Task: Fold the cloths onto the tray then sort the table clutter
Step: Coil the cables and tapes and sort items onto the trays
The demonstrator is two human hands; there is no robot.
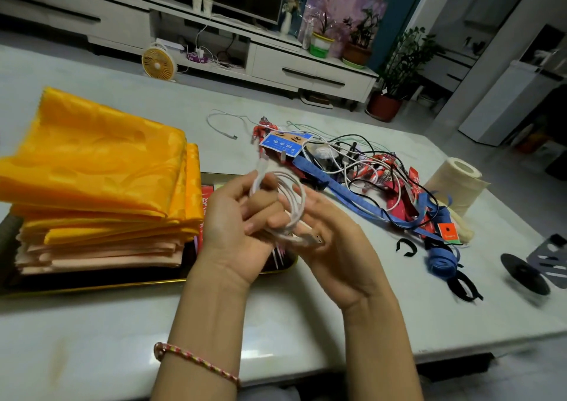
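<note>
Head view, white table, tangled cables, TV cabinet behind

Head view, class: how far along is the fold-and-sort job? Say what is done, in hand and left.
Done: the folded cloths sit stacked on the tray. In hand: the left hand and right hand hold a coiled white cable. Left: the tangle of cables, blue strap and paper roll lie unsorted on the table.

One head-worn camera looked forward and down from the near edge of the table, close above it, facing its far edge.
</note>
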